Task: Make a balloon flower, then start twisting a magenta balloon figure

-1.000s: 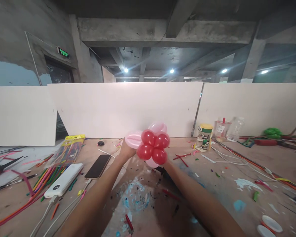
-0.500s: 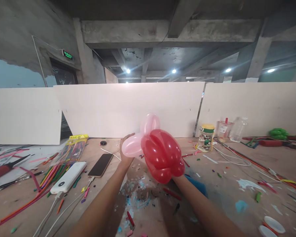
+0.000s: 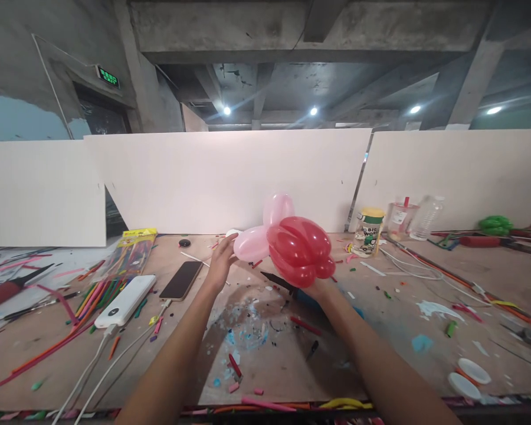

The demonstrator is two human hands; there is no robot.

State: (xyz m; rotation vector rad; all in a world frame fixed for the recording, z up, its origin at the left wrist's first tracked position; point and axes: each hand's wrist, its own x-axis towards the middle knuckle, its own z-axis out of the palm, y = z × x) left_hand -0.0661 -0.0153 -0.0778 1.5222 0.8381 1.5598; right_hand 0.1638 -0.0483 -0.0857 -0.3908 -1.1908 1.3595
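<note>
Head view shows me holding a balloon flower (image 3: 294, 248) above the table (image 3: 402, 354), its red bubbles facing me and pink petals behind. My left hand (image 3: 223, 260) has its fingers spread loosely against a pink petal (image 3: 252, 243), touching rather than clamping. My right hand (image 3: 321, 289) is mostly hidden under the red cluster, so I cannot tell how its fingers close. I judge the piece feather-light, squashy and easily popped; best held at the twisted joints.
</note>
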